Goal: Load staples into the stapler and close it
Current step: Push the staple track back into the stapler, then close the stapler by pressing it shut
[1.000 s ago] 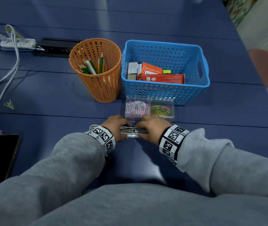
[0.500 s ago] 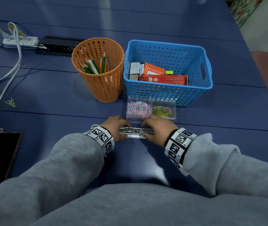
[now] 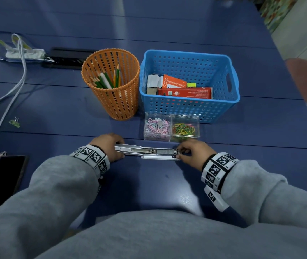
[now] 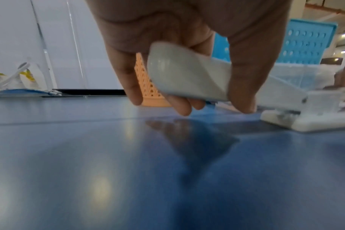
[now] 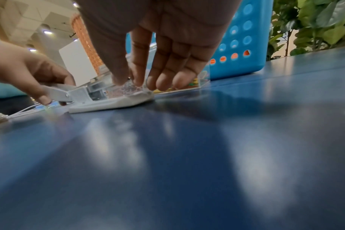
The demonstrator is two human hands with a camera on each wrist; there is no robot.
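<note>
Stapler (image 3: 147,152) flat on table (image 3: 149,184), opened out, white; left hand (image 3: 107,146) grips lid end, right hand (image 3: 195,152) pinches front tip.

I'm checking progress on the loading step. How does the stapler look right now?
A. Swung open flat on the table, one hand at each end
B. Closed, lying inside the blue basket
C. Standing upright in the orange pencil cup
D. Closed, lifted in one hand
A: the stapler lies opened out along the blue table, with the left hand gripping its top arm and the right hand at the magazine's far end.
</note>
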